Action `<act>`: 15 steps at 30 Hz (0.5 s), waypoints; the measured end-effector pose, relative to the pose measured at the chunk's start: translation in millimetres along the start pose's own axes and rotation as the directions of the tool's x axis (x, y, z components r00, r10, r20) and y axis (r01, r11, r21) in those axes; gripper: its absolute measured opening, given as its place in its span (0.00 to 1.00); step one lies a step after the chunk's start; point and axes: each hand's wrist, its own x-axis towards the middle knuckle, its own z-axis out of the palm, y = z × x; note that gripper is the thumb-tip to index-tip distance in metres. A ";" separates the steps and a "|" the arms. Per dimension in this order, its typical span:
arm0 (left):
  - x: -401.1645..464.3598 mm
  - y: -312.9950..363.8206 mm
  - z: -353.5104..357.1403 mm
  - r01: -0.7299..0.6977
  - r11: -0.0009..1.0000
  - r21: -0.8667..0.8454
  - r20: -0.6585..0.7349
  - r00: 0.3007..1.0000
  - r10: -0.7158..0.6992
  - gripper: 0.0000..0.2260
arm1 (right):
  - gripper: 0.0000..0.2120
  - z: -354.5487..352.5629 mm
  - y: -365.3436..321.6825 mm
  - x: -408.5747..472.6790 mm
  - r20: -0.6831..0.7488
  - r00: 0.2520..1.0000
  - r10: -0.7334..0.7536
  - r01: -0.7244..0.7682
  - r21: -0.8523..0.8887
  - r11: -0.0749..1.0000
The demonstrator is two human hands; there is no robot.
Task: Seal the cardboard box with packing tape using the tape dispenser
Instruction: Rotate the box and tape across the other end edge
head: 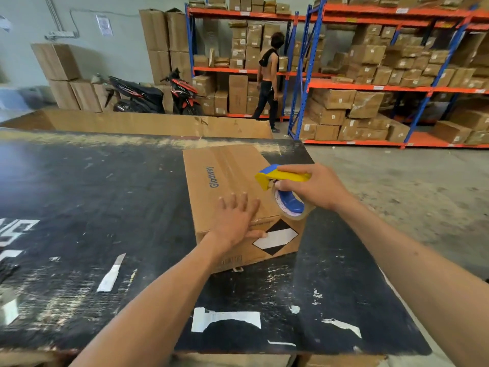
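Note:
A brown cardboard box (227, 176) printed "Glodway" lies on the black worktable (92, 194), flaps closed, with a black-and-white diamond label on its near side. My left hand (235, 221) rests flat on the box's near top edge, fingers spread, thumb down the front face. My right hand (315, 186) grips a yellow and blue tape dispenser (280, 186) with a clear tape roll, held over the box's near right corner. A glossy strip of tape runs along the top seam.
A small knife (112, 272) lies on the table to the left, and torn paper strips (225, 320) stick to the near surface. Behind the table stand a large flat carton (158, 124), a parked scooter (153, 95), a person (268, 80) and racks of boxes (370, 75).

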 end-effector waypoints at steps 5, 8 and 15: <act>13.7 -23.2 4.5 -0.139 0.990 0.018 -0.003 0.990 0.139 0.42 | 0.23 -13.4 4.1 -6.6 -0.032 0.999 0.036 -0.033 0.086 0.996; 20.4 -33.3 3.2 -0.205 0.979 -0.020 0.005 0.979 0.205 0.42 | 0.23 -21.3 7.3 -4.9 -0.025 0.999 0.044 -0.039 0.155 0.987; 34.9 -42.7 4.4 -0.249 0.963 -0.101 -0.024 0.969 0.247 0.41 | 0.21 -17.4 7.2 -8.4 0.114 0.993 0.004 -0.032 0.236 0.971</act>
